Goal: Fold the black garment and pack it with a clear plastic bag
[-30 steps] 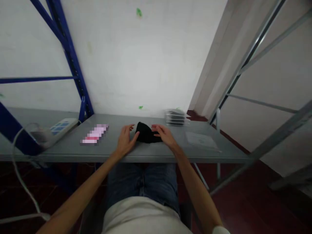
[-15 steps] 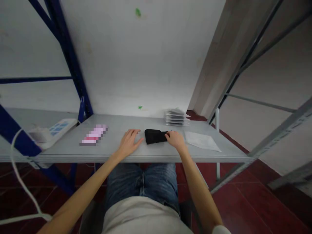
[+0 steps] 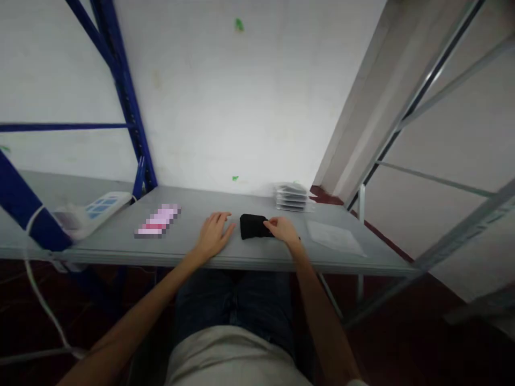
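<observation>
Head view gives me one grey surface [image 3: 120, 241] with one folded black cloth [image 3: 252, 226] lying near its front edge, about midway along. I count one stack of clear packets [image 3: 290, 196] at the back right, one flat clear sheet [image 3: 333, 237] to the right of the cloth, one pink item [image 3: 158, 220] blurred out on the left, and one white power strip [image 3: 94, 210] at the far left with a white cable [image 3: 38, 300] hanging off it.

My left hand [image 3: 213, 237] lies flat on the surface, palm down and fingers spread, holding nothing, just beside the cloth's left end but not touching it as far as I can see. My right hand [image 3: 284, 230] rests on the cloth's right end with its fingers curled over the fabric; I cannot tell whether they pinch it or only press on it. Both forearms reach forward from the bottom of the frame over my lap.

My right hand hides that end of the cloth. Detail on the packets is too soft for me to make out, and blue shelf posts [image 3: 124, 102] cut off the left side.
</observation>
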A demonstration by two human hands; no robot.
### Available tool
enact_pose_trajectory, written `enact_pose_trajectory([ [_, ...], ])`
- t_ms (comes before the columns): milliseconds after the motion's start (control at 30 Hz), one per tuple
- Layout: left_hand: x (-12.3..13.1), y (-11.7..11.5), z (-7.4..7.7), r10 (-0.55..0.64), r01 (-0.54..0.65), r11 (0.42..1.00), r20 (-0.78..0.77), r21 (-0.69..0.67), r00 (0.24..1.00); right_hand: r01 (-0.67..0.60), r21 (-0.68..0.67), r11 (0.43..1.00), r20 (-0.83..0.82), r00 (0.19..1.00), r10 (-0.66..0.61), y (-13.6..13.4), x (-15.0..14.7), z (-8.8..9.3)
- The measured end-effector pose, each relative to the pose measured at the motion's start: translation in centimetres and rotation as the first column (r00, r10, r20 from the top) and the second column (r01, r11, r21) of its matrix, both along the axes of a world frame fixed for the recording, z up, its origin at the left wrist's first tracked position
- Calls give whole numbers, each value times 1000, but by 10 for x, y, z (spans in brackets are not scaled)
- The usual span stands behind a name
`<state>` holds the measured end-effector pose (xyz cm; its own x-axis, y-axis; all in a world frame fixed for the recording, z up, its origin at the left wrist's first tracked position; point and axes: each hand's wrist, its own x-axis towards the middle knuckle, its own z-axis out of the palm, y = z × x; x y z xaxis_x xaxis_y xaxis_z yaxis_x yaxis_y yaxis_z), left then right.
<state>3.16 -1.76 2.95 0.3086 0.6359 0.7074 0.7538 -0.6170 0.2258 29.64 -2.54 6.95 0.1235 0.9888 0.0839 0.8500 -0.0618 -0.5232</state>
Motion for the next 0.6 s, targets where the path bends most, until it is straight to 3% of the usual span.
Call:
enact_pose_trajectory([
  [133, -3, -2, 5, 62, -65, 998, 187, 10, 980, -139, 128, 982, -275, 946, 169, 16, -36, 7],
  [267, -4, -7, 11, 131, -156, 987, 338, 49, 932, -391, 312, 866, -505, 704, 500, 32, -89, 30],
  [333, -4, -8, 13, 167, -201, 978, 367, 56, 915, -432, 368, 824, -506, 650, 567, 34, -99, 41],
  [367, -3, -8, 13, 174, -207, 977, 364, 54, 915, -427, 391, 815, -469, 670, 576, 33, -98, 44],
  [467, -3, -5, 10, 142, -153, 988, 271, 20, 952, -395, 406, 824, -217, 835, 506, 21, -64, 37],
  [533, -6, 1, 4, 92, -87, 996, 162, -34, 982, -374, 338, 864, 22, 921, 390, 11, -26, 21],
  [600, -11, 8, -3, 53, -46, 995, 67, -93, 996, -333, 254, 908, 222, 934, 281, 4, 13, 1],
])
